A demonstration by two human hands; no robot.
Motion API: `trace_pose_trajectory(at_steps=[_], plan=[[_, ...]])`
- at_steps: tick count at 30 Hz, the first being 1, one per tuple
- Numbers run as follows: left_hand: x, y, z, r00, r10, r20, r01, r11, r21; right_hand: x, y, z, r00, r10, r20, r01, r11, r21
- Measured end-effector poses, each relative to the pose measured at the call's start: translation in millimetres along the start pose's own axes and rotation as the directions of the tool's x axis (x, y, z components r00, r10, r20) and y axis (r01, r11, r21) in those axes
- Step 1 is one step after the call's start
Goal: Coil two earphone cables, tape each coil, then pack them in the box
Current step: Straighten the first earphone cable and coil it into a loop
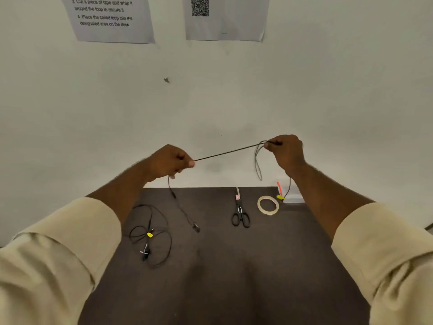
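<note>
A person holds a black earphone cable (225,152) up in the air, in front of a pale wall (210,95). The left hand (169,161) pinches the cable with curled fingers. The right hand (284,150) pinches it too, a bit higher up. The cable runs tight and straight between the two hands.

A few thin loops of the cable hang down from the right hand. More cable drops behind the right wrist, down to a yellow tag (280,197) near the back of the bench (222,266). From the left hand, another part of the cable hangs down, and its end lies on the dark bench.

A second earphone cable (152,235) lies loose on the bench, on the left side. It is not coiled and it has a small yellow tag on it too.

Black scissors (240,213) lie near the back of the bench. A roll of tape (268,205) lies flat just to the right of them. A pale box (294,195) sits at the back right, partly hidden by the right arm.

Two sheets of paper (110,18) hang on the wall. Both sleeves (54,254) are cream.
</note>
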State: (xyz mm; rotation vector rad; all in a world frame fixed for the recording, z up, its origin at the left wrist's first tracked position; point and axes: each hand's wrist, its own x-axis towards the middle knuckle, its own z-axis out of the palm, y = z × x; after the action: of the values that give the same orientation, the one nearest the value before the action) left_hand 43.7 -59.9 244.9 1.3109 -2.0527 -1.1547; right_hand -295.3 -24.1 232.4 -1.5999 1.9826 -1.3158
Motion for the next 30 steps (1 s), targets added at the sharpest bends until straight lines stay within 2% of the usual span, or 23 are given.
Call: trace_pose_trajectory(at_steps=[4,7,10,13,15,16,18,20,23,27,29,30], plan=[[-4,-22,-6,0.995,-0.087,-0.057,0.084,0.996,-0.042,-1,5,1,0.993,0.089,0.073,-0.088,0.996,-0.015],[2,-7,6,0.998,-0.023,-0.066,0.019,0.998,-0.062,-10,-8,13,0.984,0.15,0.098,-0.161,0.98,0.115],[11,17,20,0.996,0.054,-0.07,-0.055,0.998,-0.02,-24,-30,28,0.991,0.083,0.108,-0.097,0.987,0.131],[20,40,31,0.988,0.139,-0.071,-0.138,0.99,0.006,-35,-59,45,0.961,0.007,0.278,-0.073,0.971,0.227],[24,53,35,0.981,0.175,-0.078,-0.172,0.984,0.04,-38,-70,53,0.886,-0.018,0.462,-0.141,0.941,0.307],[25,58,37,0.979,0.19,-0.079,-0.185,0.981,0.063,-39,-72,55,0.86,-0.035,0.509,-0.15,0.936,0.318],[28,63,36,0.976,0.209,-0.063,-0.201,0.973,0.114,-37,-67,54,0.858,-0.06,0.51,-0.121,0.942,0.314],[26,63,28,0.978,0.207,-0.023,-0.2,0.962,0.187,-30,-60,45,0.875,-0.088,0.476,-0.028,0.972,0.231],[20,46,3,0.99,0.144,0.008,-0.141,0.959,0.245,-17,-39,23,0.862,-0.149,0.484,0.198,0.979,-0.051],[12,18,-34,0.997,0.077,-0.021,-0.072,0.979,0.193,-3,-3,-2,0.841,-0.085,0.534,0.233,0.948,-0.217],[10,10,-45,0.996,0.066,-0.056,-0.052,0.975,0.214,1,10,-5,0.881,-0.005,0.473,0.234,0.874,-0.426],[10,7,-49,0.996,0.066,-0.067,-0.05,0.974,0.219,4,15,-6,0.9,0.02,0.436,0.208,0.857,-0.471]])
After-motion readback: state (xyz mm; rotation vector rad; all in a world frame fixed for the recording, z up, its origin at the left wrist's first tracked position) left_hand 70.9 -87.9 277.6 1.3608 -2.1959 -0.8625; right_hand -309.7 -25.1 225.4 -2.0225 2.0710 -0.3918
